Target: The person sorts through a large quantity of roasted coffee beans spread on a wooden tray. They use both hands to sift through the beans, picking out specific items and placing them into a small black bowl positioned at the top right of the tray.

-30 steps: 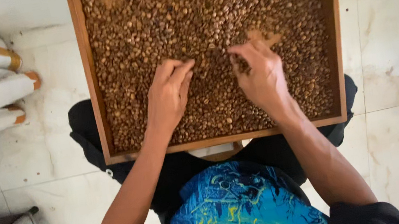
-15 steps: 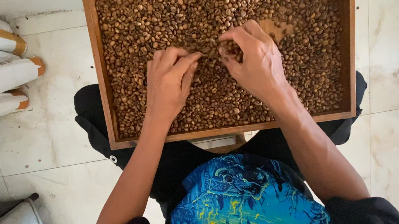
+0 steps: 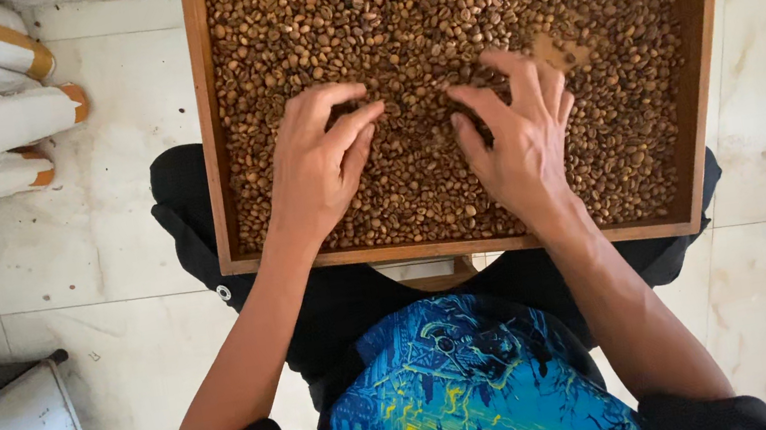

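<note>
Wooden tray (image 3: 216,169) holds a bed of brown beans (image 3: 436,25); left hand (image 3: 321,169) rests flat on them, fingers loosely together, right hand (image 3: 523,138) spread wide beside it. A hard sweep toward the near rim could spill beans onto the tiled floor (image 3: 104,246).

Both bare forearms are stretched forward and angled inward, the left hand (image 3: 321,169) laid palm down with fingers bunched and pointing right, the right hand (image 3: 518,139) laid palm down with fingers spread and curled.
</note>
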